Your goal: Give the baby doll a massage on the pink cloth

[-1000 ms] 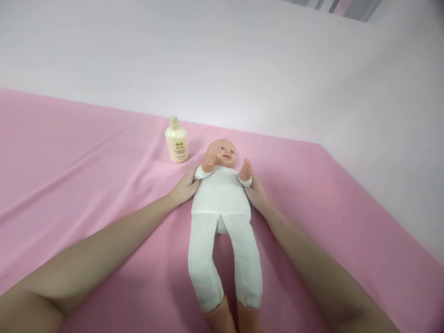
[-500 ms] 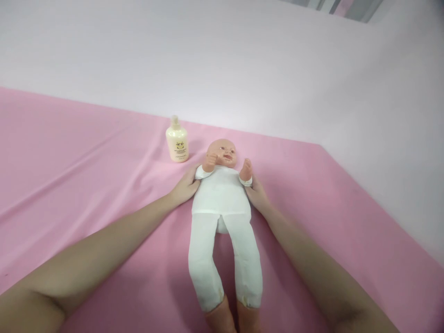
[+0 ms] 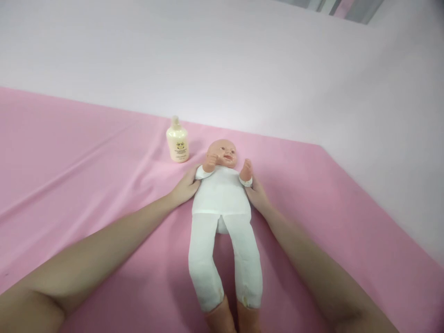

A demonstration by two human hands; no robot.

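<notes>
A baby doll (image 3: 222, 192) with a white cloth body and bare plastic head, hands and lower legs lies on its back on a pink sheet (image 3: 138, 296). Its head points away from me and its feet run off the bottom of the picture. My left hand (image 3: 187, 186) grips the doll's side just below its raised arm, thumb against the white cloth. On the opposite side my right hand (image 3: 257, 193) holds the doll under its other arm. The doll's body and arms hide most of my fingers on both hands.
A cream pump bottle (image 3: 178, 145) with a yellow and black label stands upright on the sheet, left of the doll's head. Beyond the sheet's far edge is a pale white surface (image 3: 215, 64). Grey and pink strips (image 3: 340, 8) show at the top right.
</notes>
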